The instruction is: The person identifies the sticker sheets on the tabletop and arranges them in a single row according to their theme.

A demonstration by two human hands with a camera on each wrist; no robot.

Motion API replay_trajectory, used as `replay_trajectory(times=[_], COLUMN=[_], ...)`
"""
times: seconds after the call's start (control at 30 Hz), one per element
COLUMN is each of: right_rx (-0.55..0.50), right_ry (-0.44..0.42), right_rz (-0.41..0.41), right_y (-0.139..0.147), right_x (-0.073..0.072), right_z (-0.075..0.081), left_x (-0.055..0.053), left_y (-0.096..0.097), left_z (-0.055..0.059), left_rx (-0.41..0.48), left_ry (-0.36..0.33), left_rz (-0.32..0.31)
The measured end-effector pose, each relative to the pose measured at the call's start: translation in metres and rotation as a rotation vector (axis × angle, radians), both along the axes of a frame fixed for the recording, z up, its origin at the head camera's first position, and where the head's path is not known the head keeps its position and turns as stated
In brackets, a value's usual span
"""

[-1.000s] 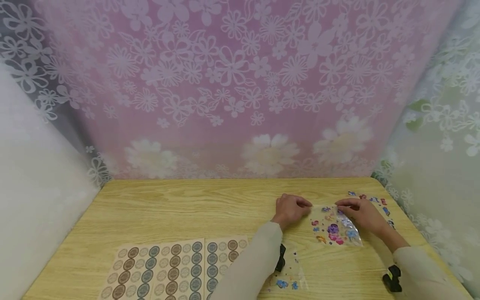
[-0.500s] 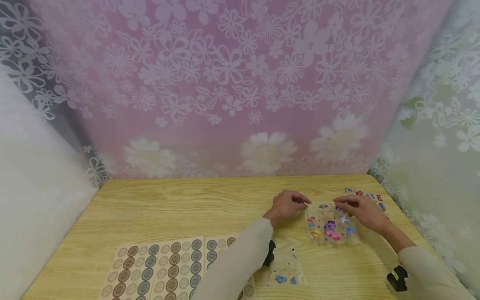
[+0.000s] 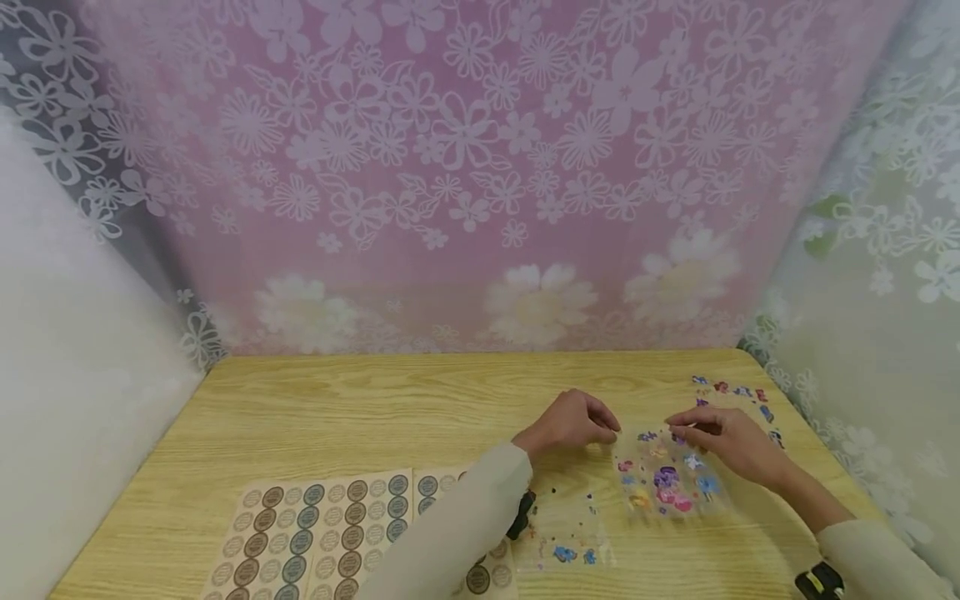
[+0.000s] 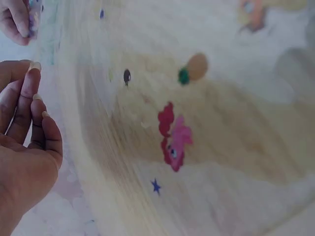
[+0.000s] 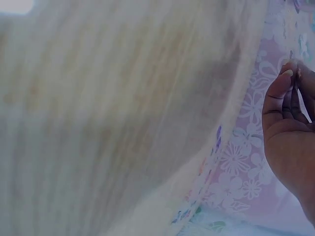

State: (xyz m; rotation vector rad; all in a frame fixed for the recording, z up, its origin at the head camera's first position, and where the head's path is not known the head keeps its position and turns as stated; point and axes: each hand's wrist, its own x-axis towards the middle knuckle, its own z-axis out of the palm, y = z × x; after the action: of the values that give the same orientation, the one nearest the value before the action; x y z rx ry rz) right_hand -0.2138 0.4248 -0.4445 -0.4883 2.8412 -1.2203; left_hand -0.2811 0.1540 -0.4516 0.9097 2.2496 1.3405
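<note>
A clear sheet of colourful cartoon stickers hangs just above the table at the right, its upper edge between both hands. My left hand pinches its upper left corner between thumb and fingertips. Near the other upper corner, my right hand pinches the same edge. In the left wrist view, the left hand has thumb and index finger pressed together. The right wrist view shows the right hand with its fingertips likewise together.
A second clear sticker sheet lies on the table below the left forearm. Another sticker sheet lies at the far right, partly behind the right hand. Paper sheets of round labels cover the front left. Flowered curtains surround the wooden table.
Both hands have moved slightly nearer the front with the clear sticker sheet. Its lower right corner, curled up earlier, now hangs flatter. The hands still grip its upper edge.
</note>
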Motion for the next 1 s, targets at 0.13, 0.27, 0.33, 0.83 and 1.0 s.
replay_trajectory(times=[0.13, 0.27, 0.33, 0.83, 1.0], right_rx=[-0.020, -0.046, -0.063, -0.057, -0.054], right_ry=[-0.023, -0.042, -0.053, -0.058, -0.072], right_rz=[0.028, 0.061, 0.084, 0.183, 0.178], right_y=[-0.001, -0.002, -0.004, -0.018, -0.020], right_x=[0.005, 0.008, 0.009, 0.013, 0.013], right_z=[-0.005, -0.010, -0.012, -0.019, -0.021], left_x=[0.011, 0.024, 0.030, 0.047, 0.047], left_y=[-0.003, -0.005, -0.006, -0.016, -0.019], left_z=[0.003, 0.004, 0.005, 0.001, -0.002], left_rx=[-0.055, -0.141, -0.169, -0.288, -0.314], left_ry=[0.068, 0.137, 0.144, 0.222, 0.263], left_rz=[0.002, 0.042, 0.060, 0.075, 0.067])
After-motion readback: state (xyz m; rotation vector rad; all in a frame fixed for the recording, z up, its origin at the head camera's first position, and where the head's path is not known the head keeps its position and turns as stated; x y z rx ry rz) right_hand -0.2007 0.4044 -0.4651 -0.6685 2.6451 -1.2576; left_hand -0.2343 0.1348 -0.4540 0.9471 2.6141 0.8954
